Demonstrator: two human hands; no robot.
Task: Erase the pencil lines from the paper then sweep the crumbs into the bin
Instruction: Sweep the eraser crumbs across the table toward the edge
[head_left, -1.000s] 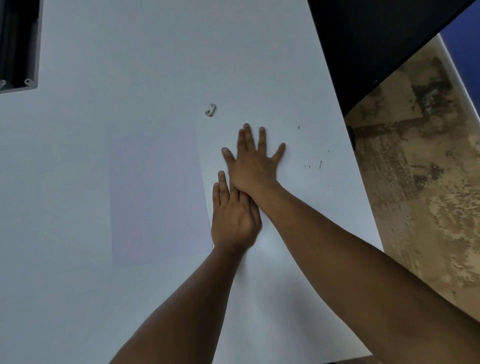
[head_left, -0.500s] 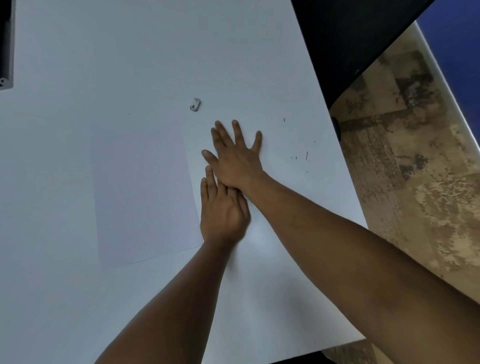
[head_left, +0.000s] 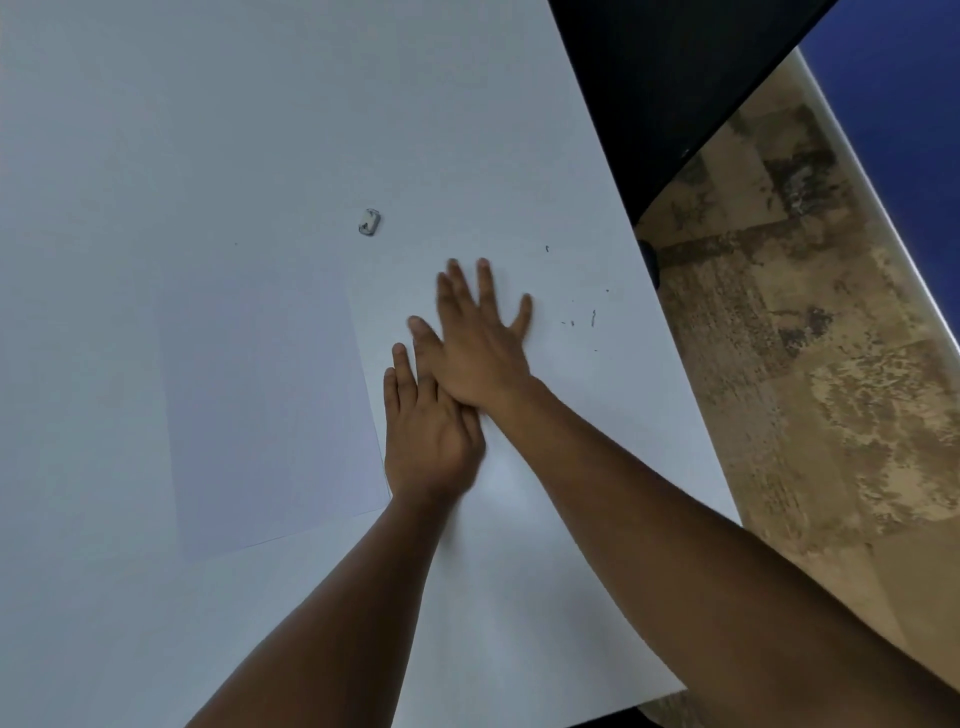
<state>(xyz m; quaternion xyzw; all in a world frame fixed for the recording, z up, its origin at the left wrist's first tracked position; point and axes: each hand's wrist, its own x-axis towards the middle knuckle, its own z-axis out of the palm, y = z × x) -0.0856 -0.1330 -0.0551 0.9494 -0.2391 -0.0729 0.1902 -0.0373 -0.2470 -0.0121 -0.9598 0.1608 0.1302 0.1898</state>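
Near the middle of the white table (head_left: 218, 130), the right hand (head_left: 480, 343) lies flat with its fingers straight and spread, gripping nothing; its wrist crosses over the knuckles of the left hand (head_left: 428, 431). That left hand is also flat, fingers straight and together, holding nothing, and sits just right of the paper's right edge, close to its near corner. Stacked this way, the two palms read as a broad blade, probably set to push debris across the tabletop rather than to steady anything.

Left of the hands, the paper (head_left: 260, 405) lies flat, a faintly lilac sheet on the white surface. No pencil lines show on it from this view, so the erasing looks done, though faint marks would be hard to tell at this distance.

Beyond the fingertips, on the far side, the small grubby eraser (head_left: 370, 222) rests alone on the table, well apart from both hands, apparently set aside as finished with.

To the right of the right hand, dark crumbs (head_left: 582, 318) are scattered near the table's right edge, with one speck farther off. They lie on the side where the table ends above the mottled floor (head_left: 831, 364), so a rightward sweep would carry them off that edge. No bin is in view; where it stands cannot be told.
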